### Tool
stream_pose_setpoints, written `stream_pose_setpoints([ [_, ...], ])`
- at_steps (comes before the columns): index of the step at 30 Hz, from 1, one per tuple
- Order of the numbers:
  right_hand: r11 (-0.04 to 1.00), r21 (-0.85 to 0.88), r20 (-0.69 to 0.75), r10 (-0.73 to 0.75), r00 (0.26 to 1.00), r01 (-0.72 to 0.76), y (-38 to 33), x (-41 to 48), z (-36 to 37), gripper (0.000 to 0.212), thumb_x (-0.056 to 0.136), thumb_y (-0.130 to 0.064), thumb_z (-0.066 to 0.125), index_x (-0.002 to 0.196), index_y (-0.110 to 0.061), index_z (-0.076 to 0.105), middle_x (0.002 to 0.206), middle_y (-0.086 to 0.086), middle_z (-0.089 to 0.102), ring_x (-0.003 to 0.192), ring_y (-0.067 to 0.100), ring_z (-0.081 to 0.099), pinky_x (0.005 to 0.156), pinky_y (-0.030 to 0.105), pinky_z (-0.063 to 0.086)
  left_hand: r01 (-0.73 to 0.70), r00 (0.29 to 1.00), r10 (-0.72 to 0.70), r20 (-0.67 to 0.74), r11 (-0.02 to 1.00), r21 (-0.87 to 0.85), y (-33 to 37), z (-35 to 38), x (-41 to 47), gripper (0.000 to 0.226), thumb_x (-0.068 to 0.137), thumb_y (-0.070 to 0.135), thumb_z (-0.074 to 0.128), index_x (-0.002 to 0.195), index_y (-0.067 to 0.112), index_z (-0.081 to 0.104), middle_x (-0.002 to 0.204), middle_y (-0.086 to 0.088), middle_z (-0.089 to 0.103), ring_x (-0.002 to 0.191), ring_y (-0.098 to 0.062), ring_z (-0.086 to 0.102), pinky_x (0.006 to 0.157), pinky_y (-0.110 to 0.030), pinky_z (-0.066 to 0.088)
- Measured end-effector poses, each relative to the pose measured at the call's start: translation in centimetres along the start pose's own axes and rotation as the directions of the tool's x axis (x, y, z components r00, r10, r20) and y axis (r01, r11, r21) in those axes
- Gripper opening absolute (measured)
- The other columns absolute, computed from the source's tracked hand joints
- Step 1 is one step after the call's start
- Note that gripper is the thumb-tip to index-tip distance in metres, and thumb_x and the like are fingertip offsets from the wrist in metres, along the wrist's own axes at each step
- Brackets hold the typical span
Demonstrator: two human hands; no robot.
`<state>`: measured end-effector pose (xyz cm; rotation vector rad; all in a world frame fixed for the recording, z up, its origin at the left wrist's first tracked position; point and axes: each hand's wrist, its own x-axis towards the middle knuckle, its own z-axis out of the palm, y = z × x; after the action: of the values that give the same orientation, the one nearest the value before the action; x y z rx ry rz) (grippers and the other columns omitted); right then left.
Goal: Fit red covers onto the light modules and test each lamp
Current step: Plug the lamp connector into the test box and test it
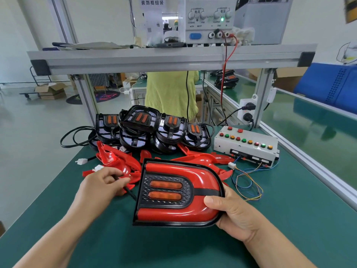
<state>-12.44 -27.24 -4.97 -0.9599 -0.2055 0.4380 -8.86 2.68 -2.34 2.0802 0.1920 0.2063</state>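
Observation:
A lamp (pixel 173 211) with a red cover fitted on its black module is held tilted above the green mat. My right hand (pixel 233 219) grips its right edge, thumb on the red cover. My left hand (pixel 102 185) pinches the lamp's black cable (pixel 131 194) just left of the lamp. Loose red covers (pixel 114 161) lie behind the lamp on both sides. Several uncovered black light modules (pixel 143 124) are stacked at the back of the mat. A white test box (pixel 249 149) with coloured buttons stands at the right, its white connector (pixel 231 165) lying on the mat.
A power supply (pixel 209 18) sits on the aluminium shelf (pixel 154 57) overhead, with red and black leads hanging down to the bench. Thin coloured wires (pixel 249 182) loop on the mat right of the lamp. A person in a yellow-green top (pixel 170 93) stands behind the bench.

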Motion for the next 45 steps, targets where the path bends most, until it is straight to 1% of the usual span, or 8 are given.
stream_pose_setpoints([
  [11,0.998,-0.051,0.045,0.046,0.998,-0.044,-1.3,-2.1,-1.0,0.085,0.047,-0.013,0.100,0.123,-0.001,0.065,0.121,0.029,0.066,0.100,0.038,0.071,0.083,0.046,0.059,-0.310,0.897,0.274,-0.347,0.949,-0.051,2.4,0.4,0.6,0.037,0.082,0.013,0.077,0.086,0.045,0.058,0.078,0.013,0.069,0.068,-0.008,0.068,0.067,-0.017,0.054],
  [14,0.982,-0.169,0.062,0.097,0.993,-0.085,-1.8,-2.6,-1.7,0.087,0.051,-0.015,0.098,0.129,-0.003,0.062,0.127,0.031,0.062,0.107,0.039,0.067,0.089,0.047,0.057,-0.425,0.817,0.348,-0.459,0.902,-0.072,3.8,-1.2,2.4,0.048,0.085,0.017,0.075,0.109,0.049,0.049,0.085,0.013,0.069,0.076,-0.003,0.067,0.080,-0.035,0.057],
  [21,0.961,-0.258,-0.035,0.096,0.995,-0.102,-1.0,-2.5,-2.0,0.079,0.058,-0.009,0.090,0.131,-0.016,0.062,0.132,0.025,0.061,0.120,0.042,0.061,0.102,0.053,0.050,-0.597,0.681,0.436,-0.589,0.796,-0.101,7.4,-1.5,5.3,0.067,0.092,0.014,0.056,0.145,0.044,0.029,0.077,0.018,0.058,0.067,0.002,0.054,0.064,-0.009,0.047],
  [25,0.874,-0.473,-0.169,0.030,0.985,-0.108,-1.3,-3.0,-1.9,0.081,0.060,-0.022,0.091,0.133,-0.021,0.057,0.127,0.008,0.069,0.118,0.029,0.065,0.105,0.050,0.049,-0.612,0.743,0.497,-0.449,0.776,-0.153,8.3,0.1,4.7,0.068,0.095,0.011,0.055,0.140,0.056,0.031,0.083,0.020,0.063,0.070,0.001,0.056,0.063,-0.009,0.048],
  [32,0.392,-0.892,-0.277,-0.079,0.958,-0.226,-3.4,-4.0,-1.5,0.070,0.052,-0.065,0.082,0.115,-0.041,0.063,0.108,-0.028,0.070,0.099,-0.008,0.065,0.092,0.022,0.051,-0.416,0.902,0.409,-0.142,0.727,-0.546,9.9,2.9,3.7,0.053,0.100,-0.006,0.037,0.126,0.039,0.046,0.079,0.008,0.070,0.099,-0.009,0.063,0.099,-0.031,0.044],
  [36,0.438,-0.862,-0.348,-0.145,0.926,-0.256,-5.5,-3.9,-2.5,0.049,0.051,-0.067,0.077,0.089,-0.036,0.074,0.090,-0.015,0.075,0.084,0.000,0.070,0.079,0.022,0.053,-0.279,0.905,0.425,0.035,0.652,-0.705,10.5,3.4,3.4,0.023,0.100,0.010,0.040,0.109,0.025,0.055,0.071,0.006,0.060,0.085,-0.015,0.056,0.090,-0.034,0.043],
  [40,0.625,-0.753,-0.495,-0.331,0.803,-0.206,-7.5,-2.5,-4.4,0.013,0.080,-0.039,0.073,0.075,-0.027,0.074,0.074,0.000,0.074,0.063,0.006,0.067,0.061,0.020,0.055,-0.264,0.888,0.419,0.189,0.801,-0.538,11.0,4.7,3.0,0.017,0.095,0.036,0.043,0.089,0.028,0.057,0.070,0.010,0.051,0.069,-0.011,0.043,0.078,-0.035,0.039],
  [45,0.427,-0.839,-0.538,-0.554,0.635,-0.338,-8.4,1.4,-7.6,0.011,0.096,-0.021,0.060,0.091,-0.022,0.071,0.092,-0.004,0.070,0.085,0.017,0.062,0.075,0.029,0.048,-0.486,0.804,0.529,0.272,0.848,-0.211,11.2,7.1,1.5,0.012,0.104,0.038,0.041,0.110,0.032,0.049,0.060,0.010,0.049,0.053,-0.004,0.039,0.051,-0.015,0.037],
])
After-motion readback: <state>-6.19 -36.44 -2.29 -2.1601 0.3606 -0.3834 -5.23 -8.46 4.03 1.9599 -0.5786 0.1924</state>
